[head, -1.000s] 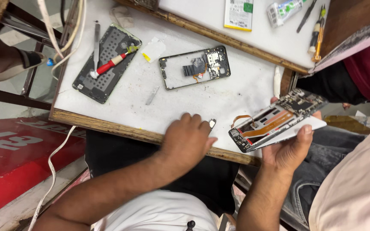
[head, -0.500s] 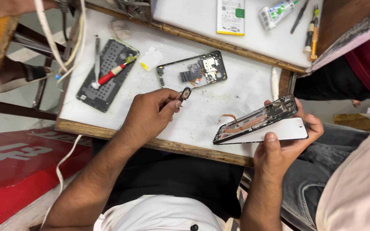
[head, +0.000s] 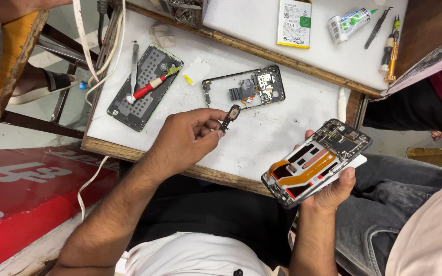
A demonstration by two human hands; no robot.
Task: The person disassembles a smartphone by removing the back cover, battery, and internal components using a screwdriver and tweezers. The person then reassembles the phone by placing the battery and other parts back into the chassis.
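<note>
The left hand (head: 182, 140) pinches a small black phone part (head: 229, 116) in its fingers. The right hand (head: 328, 186) grips an opened phone with orange cables (head: 315, 163). The part is not fitted yet.

A white rectangular battery label (head: 294, 23) with a green square lies far on the tabletop (head: 282, 128); right of it, a green-and-white glue tube (head: 350, 21); a red sign (head: 21, 189) sits near left

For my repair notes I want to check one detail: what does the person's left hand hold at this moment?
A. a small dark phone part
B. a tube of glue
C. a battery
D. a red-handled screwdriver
A: the left hand pinches a small dark phone part above the white table, while the red-handled screwdriver lies on a back cover.
</note>
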